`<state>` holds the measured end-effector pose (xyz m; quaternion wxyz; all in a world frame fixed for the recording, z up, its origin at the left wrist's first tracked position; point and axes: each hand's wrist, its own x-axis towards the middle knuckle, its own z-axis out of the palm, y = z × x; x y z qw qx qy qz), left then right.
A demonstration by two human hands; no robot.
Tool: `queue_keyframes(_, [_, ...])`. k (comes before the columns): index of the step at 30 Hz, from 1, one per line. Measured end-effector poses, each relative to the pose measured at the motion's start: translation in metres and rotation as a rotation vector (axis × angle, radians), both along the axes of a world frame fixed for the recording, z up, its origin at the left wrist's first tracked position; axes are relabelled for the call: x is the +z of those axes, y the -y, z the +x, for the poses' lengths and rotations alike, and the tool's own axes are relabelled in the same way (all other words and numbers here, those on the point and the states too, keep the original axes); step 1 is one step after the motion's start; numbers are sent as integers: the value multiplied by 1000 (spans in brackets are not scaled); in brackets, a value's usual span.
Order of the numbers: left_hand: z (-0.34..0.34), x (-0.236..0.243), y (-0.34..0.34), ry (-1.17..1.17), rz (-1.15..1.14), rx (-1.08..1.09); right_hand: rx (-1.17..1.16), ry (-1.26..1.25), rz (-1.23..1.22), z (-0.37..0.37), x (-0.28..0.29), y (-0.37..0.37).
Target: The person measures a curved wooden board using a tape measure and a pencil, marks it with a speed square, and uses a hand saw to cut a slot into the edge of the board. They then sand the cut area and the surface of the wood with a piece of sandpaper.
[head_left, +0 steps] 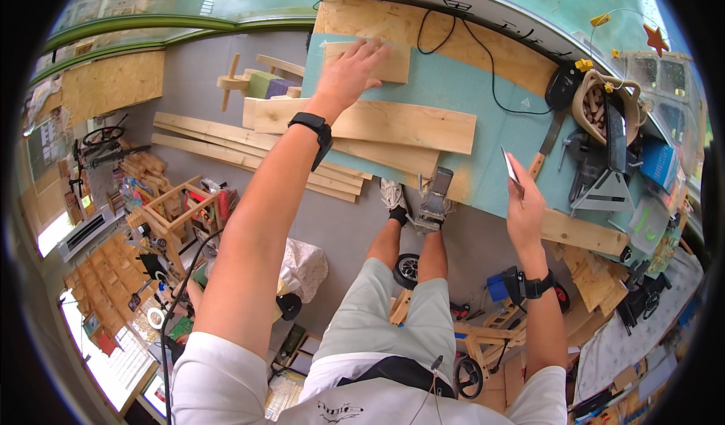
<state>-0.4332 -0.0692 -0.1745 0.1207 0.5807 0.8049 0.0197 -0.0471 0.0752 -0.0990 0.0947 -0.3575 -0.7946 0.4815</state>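
Observation:
My left hand reaches over the far side of the teal-topped workbench. Its fingers are spread flat above or on a short pale wooden board; whether the palm presses on it cannot be made out. Near the bench's front edge, my right hand is raised and closed on a thin flat white piece, seen nearly edge-on, its kind unclear. Longer planks lie between the two hands, one overlapping another. Right of my right hand rests a handsaw with a wooden handle.
A black corded device sits at the back right, beside a woven basket of small wooden pieces. A clamp-like tool stands at the front edge by my legs. Long timber strips extend left of the bench. A blue box is far right.

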Motion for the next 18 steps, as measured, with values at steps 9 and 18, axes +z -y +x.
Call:
queue_keyframes(9, [51, 16, 70, 99, -70, -45, -560, 59, -275, 33, -81, -45])
queue_keyframes(18, [41, 23, 106, 131, -136, -121, -389, 158, -120, 69, -30, 25])
